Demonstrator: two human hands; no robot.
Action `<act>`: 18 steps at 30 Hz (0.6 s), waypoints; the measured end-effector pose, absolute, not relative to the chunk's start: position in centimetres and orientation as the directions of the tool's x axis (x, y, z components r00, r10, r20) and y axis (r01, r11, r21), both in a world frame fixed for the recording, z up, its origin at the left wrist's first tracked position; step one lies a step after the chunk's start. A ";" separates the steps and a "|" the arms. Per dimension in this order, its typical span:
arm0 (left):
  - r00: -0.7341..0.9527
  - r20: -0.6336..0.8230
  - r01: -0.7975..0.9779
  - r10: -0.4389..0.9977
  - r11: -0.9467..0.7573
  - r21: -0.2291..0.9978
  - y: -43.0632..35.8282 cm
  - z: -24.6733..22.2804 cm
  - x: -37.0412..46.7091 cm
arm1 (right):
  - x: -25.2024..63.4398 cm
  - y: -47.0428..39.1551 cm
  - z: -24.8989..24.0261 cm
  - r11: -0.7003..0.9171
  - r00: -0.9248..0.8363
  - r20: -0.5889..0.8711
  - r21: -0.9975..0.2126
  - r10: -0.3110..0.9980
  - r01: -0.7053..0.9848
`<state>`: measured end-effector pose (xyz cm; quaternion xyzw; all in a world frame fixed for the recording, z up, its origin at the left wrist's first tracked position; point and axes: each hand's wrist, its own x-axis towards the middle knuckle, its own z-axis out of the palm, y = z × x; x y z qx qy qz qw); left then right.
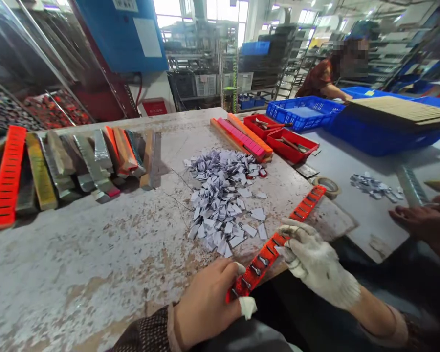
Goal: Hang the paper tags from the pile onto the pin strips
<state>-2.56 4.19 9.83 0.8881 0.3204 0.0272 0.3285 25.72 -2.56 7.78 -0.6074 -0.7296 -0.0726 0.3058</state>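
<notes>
Left hand: your bare left hand (205, 305) has its fingers curled closed on the near end of the orange slotted strip (275, 244); a white wrap sits on one fingertip.
Right hand: your right hand (313, 261), in a white knit glove, has its fingers closed around the strip at its middle, thumb side on top.
Strip: it runs from your left fingers up and away past your right fingers, its far end resting on the desk (77, 264); small metal pieces sit in its slots.
Beyond your fingers: a heap of small white paper tags (222, 200) lies on the desk just past the strip.
Far left of your fingers: a row of slotted strips (73, 168), orange, grey and yellow, lies side by side.
Right of your fingers: a roll of tape (327, 186) near the strip's far end, and another person's hand (420, 220) well apart.
Far side: red trays (282, 137) and a blue crate (302, 112).
</notes>
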 end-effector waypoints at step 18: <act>0.820 -0.179 0.549 0.544 -0.658 0.515 7.3 9.9 -0.9 | 23.7 -0.5 6.0 0.390 -0.303 0.386 -0.170 0.872 0.905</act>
